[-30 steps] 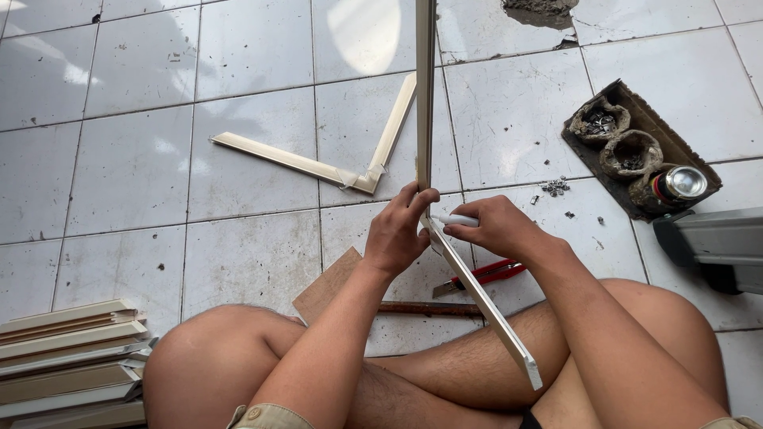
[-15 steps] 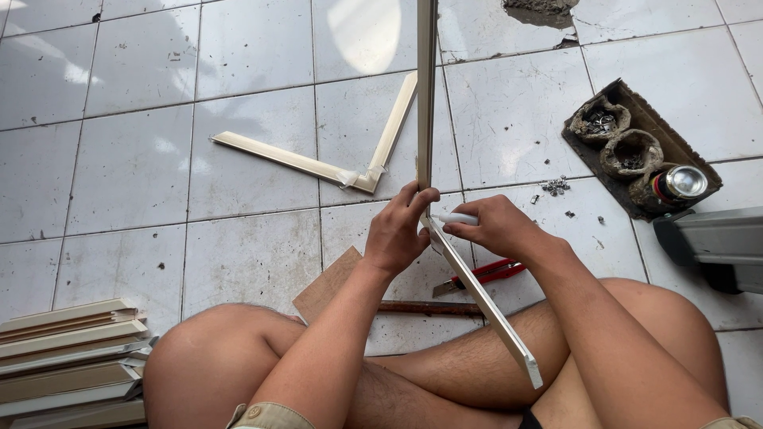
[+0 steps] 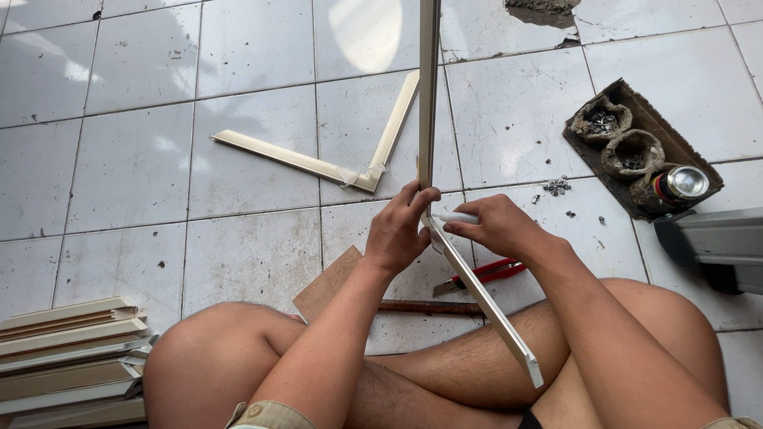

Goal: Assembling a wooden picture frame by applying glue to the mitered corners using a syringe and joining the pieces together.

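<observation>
Seated cross-legged on a pale tiled floor point(image 3: 119, 159), working at the centre of view. Largest in hand: two pale wooden moulding strips meeting at a corner, upright strip point(image 3: 428, 87) running to twelve o'clock, lower strip point(image 3: 485, 298) slanting to five o'clock over the lap. Likely light and stiff but thin, prone to twist at the joint; best gripped close to the corner. Left hand point(image 3: 401, 230) clamped on the upright strip just above the joint. Right hand point(image 3: 497, 226) closed on a small white tube point(image 3: 457, 217), tip at the corner. At eleven o'clock, a finished L-shaped corner piece point(image 3: 334, 163). At eight o'clock, stacked strips point(image 3: 71, 357). At two o'clock, a tray point(image 3: 636, 143) of small hardware. Just beneath the lower strip, red-handled pliers point(image 3: 485, 274).
</observation>
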